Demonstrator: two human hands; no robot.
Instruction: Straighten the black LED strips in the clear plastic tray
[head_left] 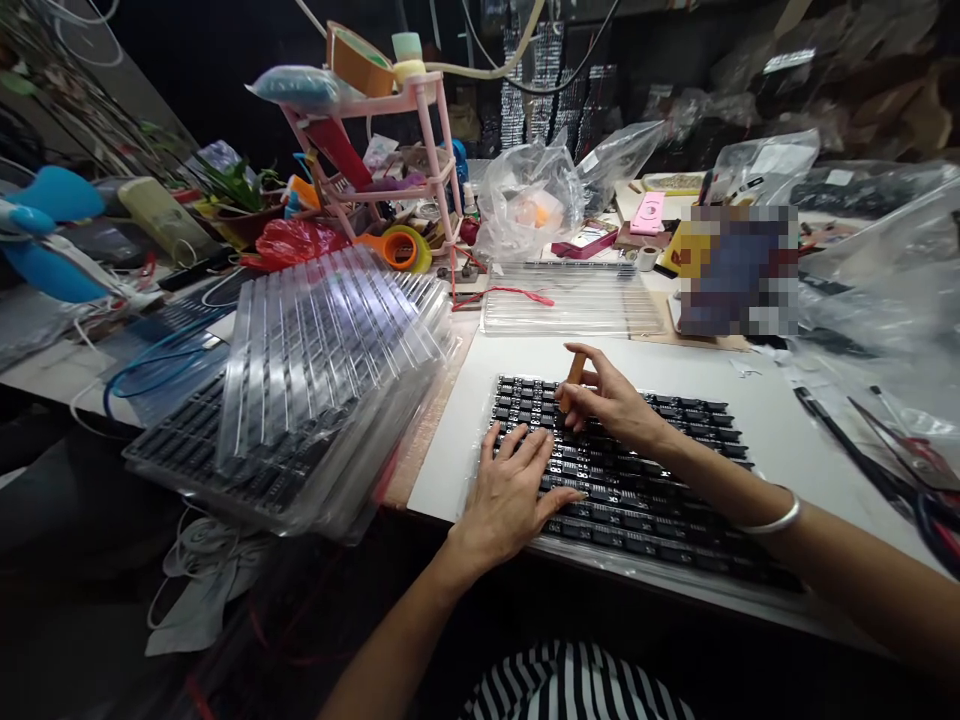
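Keyboard point(645, 480) lies under both hands, right hand point(611, 400) gripping brown tool point(574, 372)

Lying bare between the black keyboard point(637, 470) and the empty clear ribbed plastic tray point(570, 300): a strip of white bench point(675, 362), giving open passage. Crowding the left side closely: a tilted stack of clear plastic trays loaded with black keyboards point(300, 390). Blocking the far edge: a pink plastic rack point(390, 150) and crumpled clear plastic bags point(540, 195). Hemming in the right: another large clear plastic bag point(885, 300) and thin black rods point(847, 445).
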